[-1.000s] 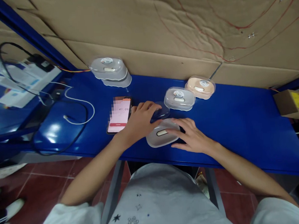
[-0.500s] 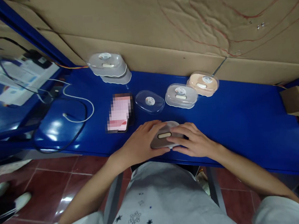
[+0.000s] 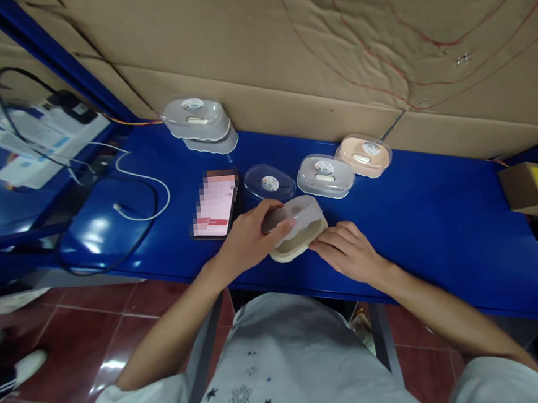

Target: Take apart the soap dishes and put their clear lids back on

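Tilted up above the near part of the table is an oval plastic soap box (image 3: 298,229), with a pale translucent grey part and a cream rim facing me. My left hand (image 3: 253,234) wraps its left side, thumb across the grey part. At the rim's right end, my right hand (image 3: 345,248) pinches the edge with its fingers drawn together. Just beyond lies a loose clear lid (image 3: 270,181) with a round sticker. Right of that stand a white lidded soap box (image 3: 325,175) and a peach lidded soap box (image 3: 363,155).
A stack of grey soap boxes (image 3: 200,125) stands at the back left against the cardboard wall (image 3: 260,90). A phone (image 3: 216,204) lies left of my hands. Cables (image 3: 168,191) run over the blue table's left side; a cardboard box (image 3: 531,188) sits far right.
Before, the soap box was lower, its grey top with a slot facing up between both hands. Now it is tipped, showing the cream rim; my right fingers have moved from its top to the edge.
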Available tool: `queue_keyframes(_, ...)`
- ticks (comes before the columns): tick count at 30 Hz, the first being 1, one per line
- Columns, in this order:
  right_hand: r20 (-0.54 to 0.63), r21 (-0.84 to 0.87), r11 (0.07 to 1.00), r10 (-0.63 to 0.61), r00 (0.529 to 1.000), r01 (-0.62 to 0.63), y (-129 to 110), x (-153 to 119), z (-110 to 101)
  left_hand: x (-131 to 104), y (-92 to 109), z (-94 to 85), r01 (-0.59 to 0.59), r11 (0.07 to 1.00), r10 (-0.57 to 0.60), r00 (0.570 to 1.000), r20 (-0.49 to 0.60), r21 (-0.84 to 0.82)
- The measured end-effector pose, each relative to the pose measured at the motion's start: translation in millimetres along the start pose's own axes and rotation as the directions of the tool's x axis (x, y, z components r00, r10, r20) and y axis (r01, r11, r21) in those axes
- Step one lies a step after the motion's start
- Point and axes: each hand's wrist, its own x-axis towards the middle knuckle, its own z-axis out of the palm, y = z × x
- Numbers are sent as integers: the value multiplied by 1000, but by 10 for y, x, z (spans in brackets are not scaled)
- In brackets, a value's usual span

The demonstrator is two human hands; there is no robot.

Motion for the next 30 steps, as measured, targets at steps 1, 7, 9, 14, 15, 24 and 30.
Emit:
queue_keyframes(1,27,11,1000,-20,999,20,3,2,6,16,-18,13,-35,997,36,999,-19,67)
queue_keyframes(7,103,53,997,-62,993,57,-29,70,-2,158,-211,115,-309,915,338,938,-74,260)
queue_keyframes(9,123,29,999,-48,991,44,-42,92,-18,212,-255,135,-335,904,367,927,-78,267)
queue_keyframes(14,130,149,981,-148,980,128,-139,77,-18,243,-235,144,-321,891,360,931,-69,322)
queue_keyframes(15,131,189,972,-168,977,141,-163,66,-17,201,-211,143,-313,884,357,932,-67,349)
queue_keyframes(24,91,172,973,139,986,-153,60,109,-55,-767,-181,321,-364,787,392,918,52,498)
queue_keyframes(30,164,99,956,259,952,-277,104,191,100,-820,-280,521,-252,869,297,954,-42,426)
